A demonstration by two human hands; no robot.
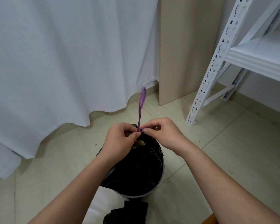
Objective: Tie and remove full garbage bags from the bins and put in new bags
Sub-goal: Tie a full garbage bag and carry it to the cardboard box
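Pinching a purple drawstring (141, 107) at frame centre, left hand (120, 139) and right hand (164, 135) knot a black garbage bag (139, 168) inside its round bin (160, 183).

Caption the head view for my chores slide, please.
Both hands, left hand and right hand, knot the purple drawstring on a black bag.

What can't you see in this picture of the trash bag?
- Head view: the black bag hides the trash; only a tan scrap shows at its neck.
- The left hand and right hand cover the purple drawstring knot.
- The bottom edge cuts off the folded black bag.
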